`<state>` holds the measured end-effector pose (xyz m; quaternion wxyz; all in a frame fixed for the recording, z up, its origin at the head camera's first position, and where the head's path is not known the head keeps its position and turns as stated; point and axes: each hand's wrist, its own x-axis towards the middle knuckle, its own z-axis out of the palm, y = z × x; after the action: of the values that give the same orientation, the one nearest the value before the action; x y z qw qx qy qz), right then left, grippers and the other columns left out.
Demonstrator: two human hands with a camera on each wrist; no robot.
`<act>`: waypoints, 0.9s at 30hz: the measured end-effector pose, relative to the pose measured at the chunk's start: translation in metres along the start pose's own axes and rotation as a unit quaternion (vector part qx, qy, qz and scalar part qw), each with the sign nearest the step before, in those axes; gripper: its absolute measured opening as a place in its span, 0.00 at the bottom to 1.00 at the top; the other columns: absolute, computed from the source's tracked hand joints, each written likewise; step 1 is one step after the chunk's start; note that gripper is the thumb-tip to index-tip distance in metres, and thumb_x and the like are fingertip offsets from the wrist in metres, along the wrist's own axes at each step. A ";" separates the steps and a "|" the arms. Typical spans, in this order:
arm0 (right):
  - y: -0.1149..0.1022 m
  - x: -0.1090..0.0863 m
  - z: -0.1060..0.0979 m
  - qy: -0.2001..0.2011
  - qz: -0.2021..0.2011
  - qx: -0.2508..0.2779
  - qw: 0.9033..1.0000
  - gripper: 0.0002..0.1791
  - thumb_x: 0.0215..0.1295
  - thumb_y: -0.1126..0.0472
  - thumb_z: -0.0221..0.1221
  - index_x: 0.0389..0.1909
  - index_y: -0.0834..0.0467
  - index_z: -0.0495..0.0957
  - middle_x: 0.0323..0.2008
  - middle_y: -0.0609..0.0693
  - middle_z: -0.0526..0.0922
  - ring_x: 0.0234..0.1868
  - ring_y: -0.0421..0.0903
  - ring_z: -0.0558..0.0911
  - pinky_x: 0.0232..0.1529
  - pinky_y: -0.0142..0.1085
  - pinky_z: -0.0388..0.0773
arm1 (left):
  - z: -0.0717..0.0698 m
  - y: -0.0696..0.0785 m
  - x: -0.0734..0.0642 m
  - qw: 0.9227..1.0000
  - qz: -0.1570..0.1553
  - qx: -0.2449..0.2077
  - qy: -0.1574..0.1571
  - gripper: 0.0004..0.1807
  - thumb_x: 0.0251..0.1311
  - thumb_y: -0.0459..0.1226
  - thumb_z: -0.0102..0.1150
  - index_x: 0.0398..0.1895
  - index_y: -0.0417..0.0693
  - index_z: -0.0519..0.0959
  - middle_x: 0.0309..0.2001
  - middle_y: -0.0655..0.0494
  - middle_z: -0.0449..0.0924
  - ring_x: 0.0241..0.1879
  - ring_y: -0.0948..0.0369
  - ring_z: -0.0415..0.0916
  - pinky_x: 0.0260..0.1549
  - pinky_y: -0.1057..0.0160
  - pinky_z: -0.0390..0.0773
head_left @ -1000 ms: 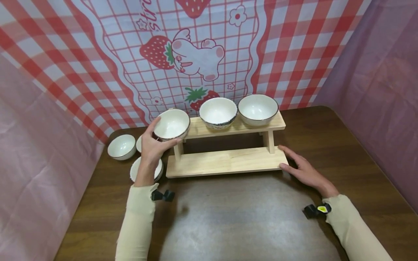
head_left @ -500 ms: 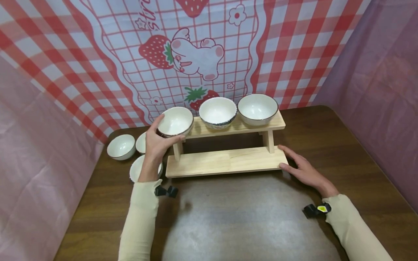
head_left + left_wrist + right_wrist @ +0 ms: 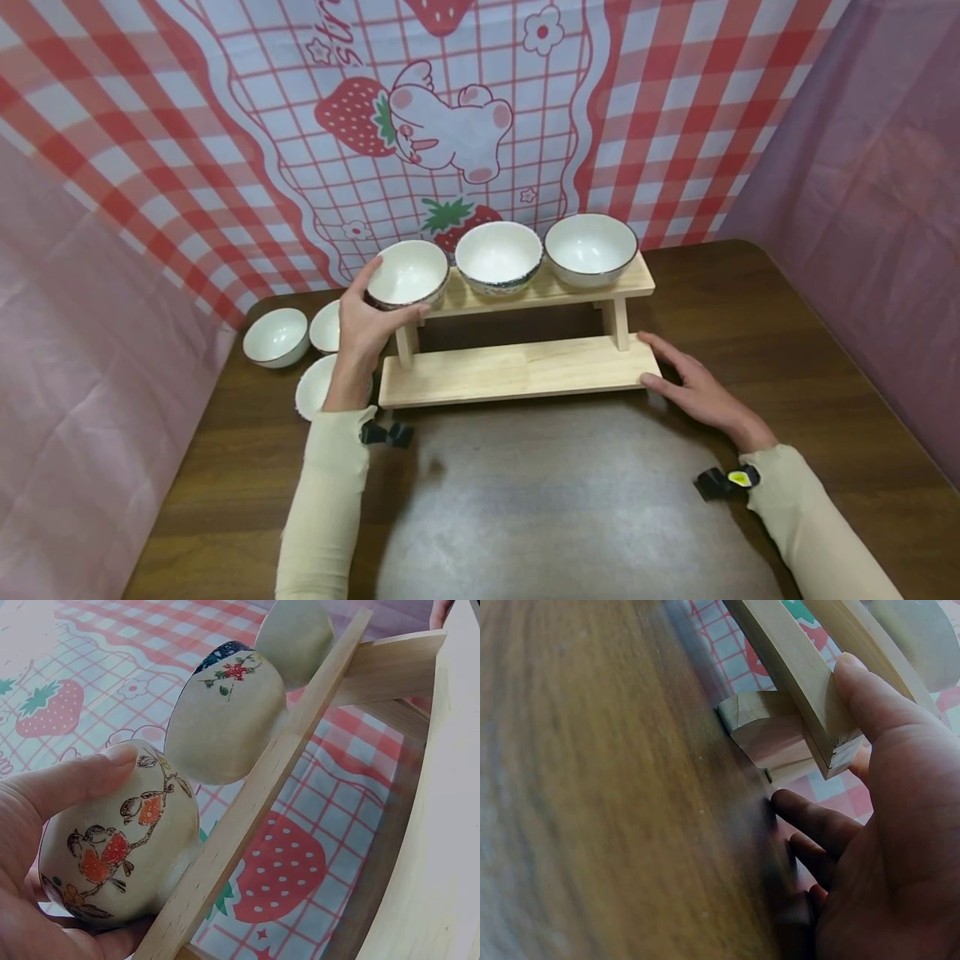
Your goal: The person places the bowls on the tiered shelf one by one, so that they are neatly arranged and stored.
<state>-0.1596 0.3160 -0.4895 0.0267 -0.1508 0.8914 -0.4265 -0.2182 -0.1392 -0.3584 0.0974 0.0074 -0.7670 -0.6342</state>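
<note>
"Gripping the bird-patterned bowl [image 3: 408, 275], the left hand [image 3: 363, 333] fills one side of my left wrist feed. How do you read its fingers?"

"I see them curved around the bowl, spread only to its width, thumb along the near side. In my head view the bowl is upright at the left end of the upper shelf [image 3: 639, 277] of the wooden stand [image 3: 517, 367]. Whether its base bears fully on the wood, I can't tell."

"And the right hand [image 3: 697, 392]?"

"I have it pinching the right end of the lower shelf [image 3: 450, 377] between thumb and forefinger; the other fingers are loosely bent."

"What else do you get?"

"Just beside the held bowl is a middle bowl [image 3: 500, 254], then a dark-rimmed bowl [image 3: 592, 246]. Left of the stand, on the tabletop [image 3: 202, 492], I count a far-left bowl [image 3: 276, 337], a back bowl [image 3: 326, 327] and a front bowl [image 3: 312, 387], the last two partly hidden by the left arm."
</note>
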 end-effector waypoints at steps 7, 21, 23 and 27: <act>0.000 0.000 0.000 -0.001 0.001 0.000 1.000 0.38 0.72 0.55 0.58 0.79 0.51 0.55 0.77 0.59 0.60 0.73 0.32 0.59 0.60 0.13 0.53 | 0.001 0.001 0.002 1.000 -0.003 0.004 -0.003 0.56 0.39 0.31 0.81 0.76 0.49 0.61 0.73 0.42 0.64 0.68 0.49 0.69 0.66 0.50 0.73; -0.002 0.001 -0.001 -0.011 0.015 -0.003 1.000 0.39 0.73 0.54 0.58 0.79 0.50 0.53 0.78 0.59 0.58 0.76 0.55 0.59 0.68 0.31 0.60 | 0.002 0.000 0.004 0.999 0.006 0.002 -0.034 0.57 0.42 0.30 0.79 0.78 0.49 0.57 0.73 0.42 0.63 0.67 0.50 0.68 0.66 0.50 0.73; -0.003 0.001 -0.001 -0.012 0.017 0.000 1.000 0.39 0.73 0.54 0.58 0.79 0.50 0.52 0.78 0.59 0.58 0.76 0.58 0.59 0.71 0.41 0.60 | 0.001 0.001 0.004 0.999 0.005 0.004 -0.041 0.58 0.43 0.30 0.79 0.79 0.49 0.56 0.74 0.42 0.61 0.68 0.49 0.67 0.66 0.50 0.72; -0.004 0.002 -0.001 -0.015 0.021 0.006 1.000 0.39 0.73 0.54 0.58 0.80 0.51 0.52 0.78 0.60 0.57 0.75 0.64 0.58 0.69 0.62 0.58 | 0.001 0.002 0.004 0.999 0.001 0.012 -0.051 0.59 0.44 0.31 0.78 0.80 0.50 0.53 0.75 0.42 0.58 0.70 0.49 0.65 0.68 0.49 0.70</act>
<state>-0.1604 0.3143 -0.4858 0.0505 -0.1382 0.8913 -0.4290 -0.2225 -0.1387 -0.3560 0.0592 -0.0245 -0.7783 -0.6247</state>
